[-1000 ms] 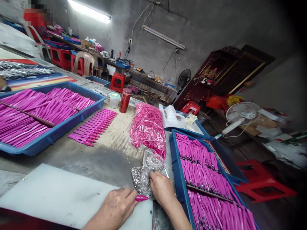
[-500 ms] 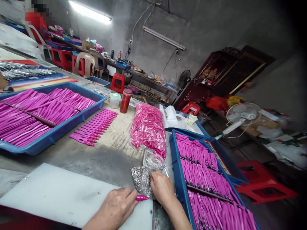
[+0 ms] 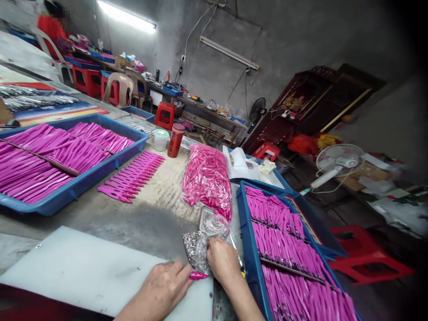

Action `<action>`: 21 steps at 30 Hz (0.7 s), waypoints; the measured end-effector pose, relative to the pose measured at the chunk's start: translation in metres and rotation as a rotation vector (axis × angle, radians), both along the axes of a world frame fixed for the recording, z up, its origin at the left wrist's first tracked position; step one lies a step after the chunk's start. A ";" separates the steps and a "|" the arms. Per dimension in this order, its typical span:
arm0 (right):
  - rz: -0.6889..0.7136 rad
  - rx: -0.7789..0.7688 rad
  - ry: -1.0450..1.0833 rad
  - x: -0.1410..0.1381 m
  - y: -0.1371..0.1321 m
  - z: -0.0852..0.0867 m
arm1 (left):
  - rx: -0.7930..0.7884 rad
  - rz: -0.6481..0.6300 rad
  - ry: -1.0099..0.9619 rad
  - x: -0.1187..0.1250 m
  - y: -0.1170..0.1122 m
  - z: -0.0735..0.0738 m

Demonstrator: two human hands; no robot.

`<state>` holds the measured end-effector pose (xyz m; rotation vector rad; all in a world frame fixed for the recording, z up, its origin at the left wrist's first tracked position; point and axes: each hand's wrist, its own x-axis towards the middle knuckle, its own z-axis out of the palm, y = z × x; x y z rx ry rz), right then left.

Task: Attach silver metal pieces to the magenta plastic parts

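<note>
My left hand (image 3: 167, 281) rests on the white board (image 3: 96, 263), its fingers closed on a pink pointed plastic piece (image 3: 198, 276) whose tip sticks out to the right. My right hand (image 3: 223, 259) is at a clear plastic bag (image 3: 201, 249) beside a heap of small silvery metal pins (image 3: 193, 244). Its fingers are pinched together, and what they hold is hidden. Just beyond lies another clear bag with small metal parts (image 3: 216, 226). A row of pink plastic pieces (image 3: 132, 177) lies on the table further left.
Blue trays of pink pieces stand left (image 3: 72, 187) and right (image 3: 249, 254). A bulging bag of pink parts (image 3: 207, 176) sits mid-table. Behind it are a red canister (image 3: 175, 141) and a lidded tub (image 3: 161, 140). A person in red (image 3: 51, 31) is far left.
My right hand has shifted slightly left at the plastic bag, uncovering a bit of yellow by its wrist. My left hand and the pink piece stay nearly where they were.
</note>
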<state>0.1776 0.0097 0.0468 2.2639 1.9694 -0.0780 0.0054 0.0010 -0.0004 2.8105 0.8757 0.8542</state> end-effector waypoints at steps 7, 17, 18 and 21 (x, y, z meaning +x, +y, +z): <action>0.004 0.088 0.119 0.010 -0.006 -0.002 | -0.026 0.007 0.039 0.000 0.000 0.002; 0.179 0.289 0.740 0.007 -0.035 0.000 | -0.069 0.001 0.074 0.000 -0.002 0.002; 0.198 0.295 0.789 0.003 -0.038 -0.002 | -0.075 0.000 0.071 0.000 -0.002 0.001; 0.227 0.287 0.855 -0.005 -0.044 -0.009 | -0.071 -0.008 0.052 0.001 -0.002 0.000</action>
